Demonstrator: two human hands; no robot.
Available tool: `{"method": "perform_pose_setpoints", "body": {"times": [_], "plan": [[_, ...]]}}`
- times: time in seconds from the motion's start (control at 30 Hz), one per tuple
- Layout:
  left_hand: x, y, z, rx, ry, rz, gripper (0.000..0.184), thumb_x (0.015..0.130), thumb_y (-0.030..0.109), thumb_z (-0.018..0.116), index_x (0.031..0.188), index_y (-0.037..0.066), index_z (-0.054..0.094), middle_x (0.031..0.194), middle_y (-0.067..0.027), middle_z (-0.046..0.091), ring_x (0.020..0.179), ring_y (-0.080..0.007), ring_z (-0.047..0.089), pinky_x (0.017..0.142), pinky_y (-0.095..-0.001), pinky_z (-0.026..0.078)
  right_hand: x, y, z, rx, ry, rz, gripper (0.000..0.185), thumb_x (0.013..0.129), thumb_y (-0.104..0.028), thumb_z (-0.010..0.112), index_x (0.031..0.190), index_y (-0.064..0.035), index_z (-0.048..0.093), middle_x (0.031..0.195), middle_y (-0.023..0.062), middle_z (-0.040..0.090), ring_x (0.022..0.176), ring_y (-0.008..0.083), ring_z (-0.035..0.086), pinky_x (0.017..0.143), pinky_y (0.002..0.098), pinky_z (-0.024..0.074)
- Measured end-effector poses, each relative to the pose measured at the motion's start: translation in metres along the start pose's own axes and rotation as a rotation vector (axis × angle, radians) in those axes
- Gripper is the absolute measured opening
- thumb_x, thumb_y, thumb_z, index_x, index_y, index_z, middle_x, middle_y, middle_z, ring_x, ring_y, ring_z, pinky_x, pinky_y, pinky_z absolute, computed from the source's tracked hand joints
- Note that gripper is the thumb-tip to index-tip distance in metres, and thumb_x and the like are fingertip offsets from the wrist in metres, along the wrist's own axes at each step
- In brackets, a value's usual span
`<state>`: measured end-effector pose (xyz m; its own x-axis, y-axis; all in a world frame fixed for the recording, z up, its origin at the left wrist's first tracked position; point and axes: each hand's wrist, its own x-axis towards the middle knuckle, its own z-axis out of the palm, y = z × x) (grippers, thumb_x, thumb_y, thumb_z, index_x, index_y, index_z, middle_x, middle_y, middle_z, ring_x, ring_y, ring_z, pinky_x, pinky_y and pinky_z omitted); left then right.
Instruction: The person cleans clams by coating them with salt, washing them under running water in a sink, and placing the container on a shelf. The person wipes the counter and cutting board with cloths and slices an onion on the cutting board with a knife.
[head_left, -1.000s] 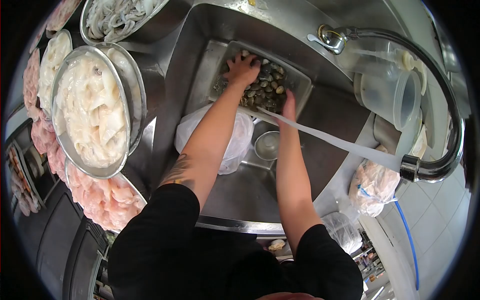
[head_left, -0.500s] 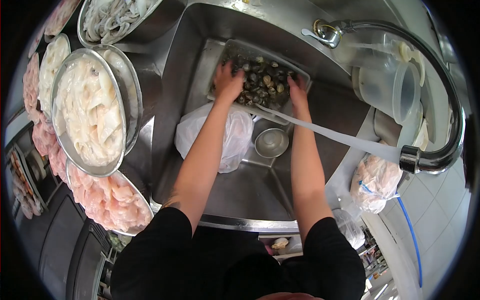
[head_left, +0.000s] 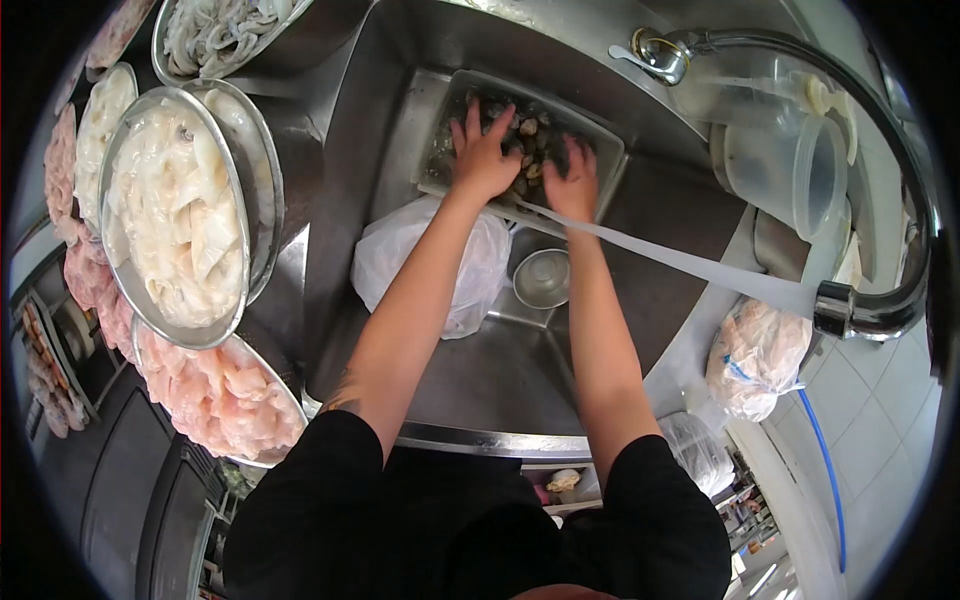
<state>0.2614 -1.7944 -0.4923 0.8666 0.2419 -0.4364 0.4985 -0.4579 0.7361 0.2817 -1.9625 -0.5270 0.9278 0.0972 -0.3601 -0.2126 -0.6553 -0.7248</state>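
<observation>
Dark shellfish, which look like small clams, lie in water in a rectangular tub at the far end of the steel sink. Over the tub's left half, my left hand has its fingers spread among the shells. My right hand is at the right half, fingers apart and pointing down toward the clams. Neither hand has a shell visibly gripped. A stream of water runs from the tap into the tub's near edge, crossing above my right forearm. Part of the clams is hidden beneath my hands.
A white plastic bag and a small metal bowl sit in the sink near my forearms. Trays of pale squid and pink meat line the left. At right are the curved tap and a plastic jug.
Both hands have moved inward over the clams, closer together. My left hand's fingers have spread wider, and the view has shifted slightly.
</observation>
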Motion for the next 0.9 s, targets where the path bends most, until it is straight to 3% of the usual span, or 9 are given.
{"method": "perform_pose_setpoints", "body": {"times": [0.07, 0.2, 0.3, 0.33, 0.47, 0.57, 0.6, 0.73, 0.9], "plan": [[-0.003, -0.017, 0.010, 0.426, -0.013, 0.284, 0.064, 0.089, 0.023, 0.061, 0.148, 0.039, 0.042, 0.167, -0.0062, 0.008, 0.153, -0.0368, 0.002, 0.111, -0.0756, 0.015, -0.020, 0.012, 0.006, -0.257, -0.020, -0.362, 0.069, 0.085, -0.029, 0.065, 0.150, -0.0188, 0.043, 0.161, 0.0219, 0.022, 0.142, 0.0516, 0.029, 0.116, 0.0535, 0.0293], [0.015, -0.084, 0.036, 0.778, -0.135, 0.472, 0.071, 0.090, 0.029, 0.061, 0.154, 0.042, 0.032, 0.168, 0.0046, -0.001, 0.153, -0.0371, -0.003, 0.110, -0.0782, 0.004, -0.016, 0.057, 0.007, -0.609, -0.265, -0.179, 0.080, 0.086, -0.043, 0.064, 0.156, -0.0364, 0.026, 0.165, 0.0212, -0.004, 0.144, 0.0614, 0.005, 0.115, 0.0693, 0.0148], [0.004, -0.059, 0.032, 0.695, -0.083, 0.192, 0.071, 0.091, 0.031, 0.059, 0.155, 0.041, 0.030, 0.168, 0.0096, -0.006, 0.154, -0.0343, -0.005, 0.111, -0.0775, 0.002, -0.021, 0.023, 0.032, -0.501, -0.202, 0.172, 0.078, 0.087, -0.043, 0.061, 0.156, -0.0393, 0.025, 0.167, 0.0147, -0.006, 0.142, 0.0643, 0.003, 0.114, 0.0698, 0.0167], [-0.004, -0.055, 0.032, 0.608, -0.096, 0.221, 0.065, 0.089, 0.031, 0.059, 0.151, 0.038, 0.039, 0.168, 0.0061, 0.006, 0.154, -0.0351, 0.003, 0.110, -0.0786, 0.004, -0.024, 0.006, 0.033, -0.636, -0.299, 0.203, 0.076, 0.086, -0.042, 0.063, 0.155, -0.0357, 0.031, 0.166, 0.0166, 0.010, 0.144, 0.0568, 0.016, 0.112, 0.0589, 0.0326], [0.012, -0.001, -0.011, 0.702, -0.455, -0.002, 0.049, 0.088, 0.027, 0.058, 0.137, 0.031, 0.058, 0.159, -0.0030, 0.036, 0.148, -0.0331, 0.028, 0.108, -0.0798, 0.014, 0.004, -0.042, -0.008, -0.332, -0.389, 0.365, 0.047, 0.089, -0.032, 0.059, 0.134, -0.0189, 0.058, 0.145, 0.0261, 0.047, 0.132, 0.0478, 0.044, 0.108, 0.0472, 0.0411], [0.042, -0.061, 0.016, 0.271, 0.208, 0.369, 0.046, 0.090, 0.025, 0.054, 0.136, 0.030, 0.058, 0.158, -0.0042, 0.037, 0.147, -0.0305, 0.032, 0.110, -0.0759, 0.018, 0.021, -0.008, 0.026, -0.277, 0.215, -0.346, 0.046, 0.090, -0.027, 0.059, 0.135, -0.0132, 0.056, 0.148, 0.0223, 0.045, 0.129, 0.0497, 0.045, 0.106, 0.0508, 0.0416], [0.039, -0.050, 0.013, 0.256, 0.167, 0.387, 0.050, 0.095, 0.031, 0.052, 0.145, 0.035, 0.049, 0.163, -0.0066, 0.025, 0.151, -0.0300, 0.022, 0.113, -0.0710, 0.018, 0.029, 0.011, 0.035, -0.364, 0.047, -0.484, 0.058, 0.091, -0.027, 0.060, 0.145, -0.0111, 0.046, 0.157, 0.0205, 0.032, 0.139, 0.0484, 0.035, 0.110, 0.0561, 0.0358], [0.040, -0.074, 0.034, 0.694, 0.072, 0.400, 0.062, 0.099, 0.048, 0.048, 0.156, 0.043, 0.024, 0.168, 0.0026, 0.000, 0.154, -0.0281, -0.001, 0.114, -0.0716, 0.008, -0.008, 0.026, 0.024, -0.689, -0.345, -0.342, 0.085, 0.091, -0.044, 0.062, 0.159, -0.0139, 0.019, 0.163, 0.0266, 0.003, 0.152, 0.0431, 0.007, 0.113, 0.0702, 0.0144], [0.035, -0.068, 0.033, 0.740, 0.002, 0.571, 0.062, 0.100, 0.050, 0.044, 0.157, 0.041, 0.022, 0.168, 0.0009, 0.004, 0.154, -0.0306, 0.004, 0.112, -0.0741, 0.011, -0.021, 0.048, 0.048, -0.612, 0.007, -0.035, 0.103, 0.085, -0.053, 0.065, 0.160, -0.0116, 0.008, 0.161, 0.0337, -0.002, 0.150, 0.0496, 0.003, 0.114, 0.0688, 0.0096]]}}
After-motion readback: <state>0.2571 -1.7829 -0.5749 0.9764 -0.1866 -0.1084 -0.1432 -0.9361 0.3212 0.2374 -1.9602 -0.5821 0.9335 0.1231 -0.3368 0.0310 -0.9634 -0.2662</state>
